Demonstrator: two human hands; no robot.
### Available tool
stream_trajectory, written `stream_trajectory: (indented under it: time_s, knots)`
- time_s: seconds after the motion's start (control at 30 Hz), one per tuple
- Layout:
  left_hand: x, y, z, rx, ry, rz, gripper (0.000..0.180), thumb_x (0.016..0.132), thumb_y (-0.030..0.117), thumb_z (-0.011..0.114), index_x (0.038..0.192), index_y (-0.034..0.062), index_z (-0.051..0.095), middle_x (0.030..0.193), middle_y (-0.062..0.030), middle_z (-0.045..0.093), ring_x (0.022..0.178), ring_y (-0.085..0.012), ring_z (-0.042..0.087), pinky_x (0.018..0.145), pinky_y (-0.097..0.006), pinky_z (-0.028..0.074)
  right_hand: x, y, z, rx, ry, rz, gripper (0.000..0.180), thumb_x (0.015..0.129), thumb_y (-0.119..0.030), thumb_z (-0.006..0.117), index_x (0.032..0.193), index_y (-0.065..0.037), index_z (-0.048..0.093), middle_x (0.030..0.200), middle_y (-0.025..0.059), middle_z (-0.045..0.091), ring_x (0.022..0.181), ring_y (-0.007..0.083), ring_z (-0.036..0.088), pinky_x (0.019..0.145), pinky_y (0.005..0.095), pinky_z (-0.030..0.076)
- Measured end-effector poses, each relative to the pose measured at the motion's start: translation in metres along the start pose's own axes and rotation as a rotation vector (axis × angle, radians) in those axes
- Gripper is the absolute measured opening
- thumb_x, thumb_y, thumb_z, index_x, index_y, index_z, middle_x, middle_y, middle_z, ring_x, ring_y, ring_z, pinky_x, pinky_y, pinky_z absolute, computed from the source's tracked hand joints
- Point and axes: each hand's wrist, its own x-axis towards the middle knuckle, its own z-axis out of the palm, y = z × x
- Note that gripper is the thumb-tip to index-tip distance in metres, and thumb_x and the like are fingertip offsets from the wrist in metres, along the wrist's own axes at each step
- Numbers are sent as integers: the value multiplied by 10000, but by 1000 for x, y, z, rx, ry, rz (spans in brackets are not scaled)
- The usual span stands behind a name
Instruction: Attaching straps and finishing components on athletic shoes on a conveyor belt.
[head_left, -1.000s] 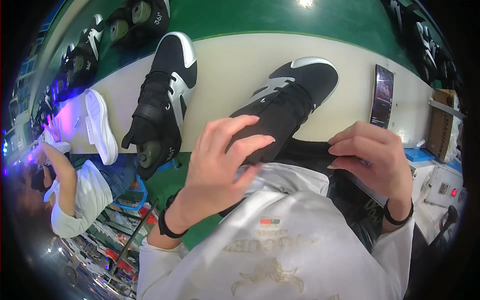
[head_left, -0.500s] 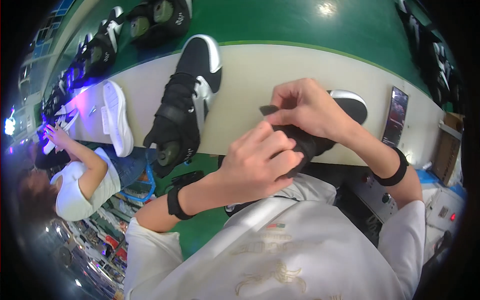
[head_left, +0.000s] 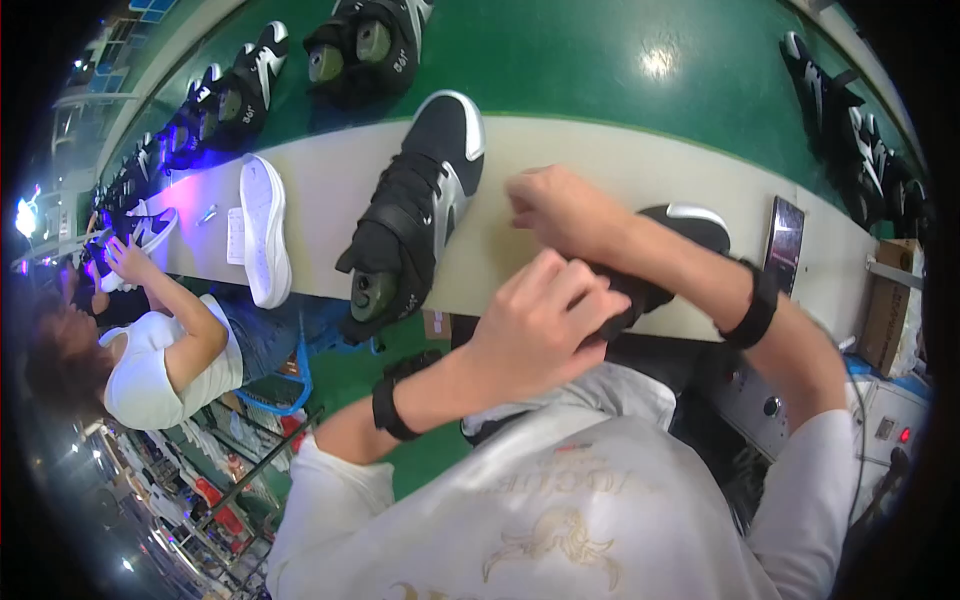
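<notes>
Nearest, left hand [head_left: 540,325] with fingers [head_left: 590,300] curled over the black shoe [head_left: 680,235] on the cream counter [head_left: 600,165]. Just beyond, right hand [head_left: 565,210] clenched at that shoe's top. Farther left, another black high-top shoe [head_left: 415,215] lying apart.

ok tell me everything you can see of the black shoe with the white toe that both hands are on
The black shoe with a white toe cap lies on the pale worktable strip, toe pointing up and right in the picture, most of its body hidden. The left hand covers its near end, fingers curled over the dark upper; the right hand grips it from the far side. The upper looks matt black, like fabric or synthetic. Its sole and laces cannot be seen.
</notes>
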Motion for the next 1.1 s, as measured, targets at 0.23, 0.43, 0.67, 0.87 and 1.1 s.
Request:
stream_trajectory:
  time_s: [0.23,0.43,0.67,0.87,1.1]
  knots:
    - [-44,16,-14,149,56,-146,461,601,141,788,1042,155,653,1001,-38,589,924,-293,583,811,-401,515,57,-89,29,-80,279,-488,628,824,-507,676,1161,13,576,1172,172,591,1123,348,532,1028,493,376]
    - [-51,21,-15,159,48,-202,454,605,102,789,1035,147,651,951,-37,601,828,-272,586,699,-382,509,56,-88,44,-308,302,-586,390,909,-385,619,1001,-10,562,1065,144,620,1073,327,589,990,490,432]
    - [-65,24,-16,163,105,-190,439,611,91,791,1027,131,656,1007,-56,623,871,-267,607,716,-377,519,46,-61,-23,87,588,-296,209,891,-215,641,924,-9,653,804,167,672,734,370,650,640,452,522]
    - [-82,23,-24,343,296,-337,469,642,74,779,1088,65,636,1081,-133,613,1021,-345,591,871,-428,492,-24,-40,-106,592,852,-24,172,960,-93,588,1012,27,701,783,30,703,728,41,586,643,218,490]
    - [-53,21,-12,8,398,-651,558,785,0,699,1307,-8,501,1316,-229,548,1211,-385,541,1021,-430,433,-82,-24,-59,299,755,-56,211,841,25,639,1050,4,648,1085,150,695,1073,306,656,1093,465,403]
